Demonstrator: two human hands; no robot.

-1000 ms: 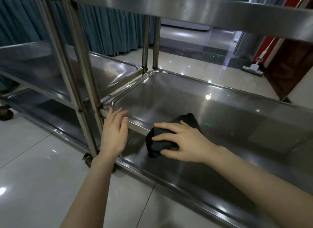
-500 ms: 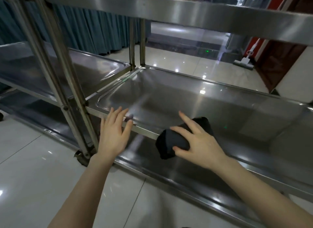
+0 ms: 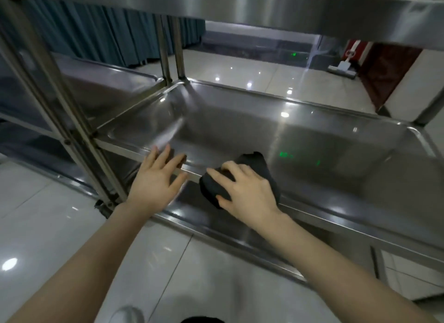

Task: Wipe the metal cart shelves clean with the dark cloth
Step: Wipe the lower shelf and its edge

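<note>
A steel cart fills the view. Its middle shelf [image 3: 240, 130] is a shallow tray with a raised rim. My right hand [image 3: 247, 193] grips the bunched dark cloth [image 3: 255, 163], thumb under its left end, and holds it against the shelf's front rim. To the left of it, my left hand [image 3: 153, 183] lies flat with straight fingers over the same rim, near the front left post [image 3: 72, 121]. The lower shelf [image 3: 319, 229] shows beneath my right wrist. The top shelf [image 3: 288, 5] crosses overhead.
A second steel cart [image 3: 101, 82] stands against the left side. A caster wheel [image 3: 103, 206] sits below the front left post. Glossy floor tiles [image 3: 48, 226] surround the carts. A teal curtain [image 3: 96, 34] hangs behind, and a flat mop [image 3: 342, 69] leans at the far right.
My right hand has slid the cloth left along the front rim, closer to my left hand. My left fingers now reach over the rim. The view has shifted to the right.
</note>
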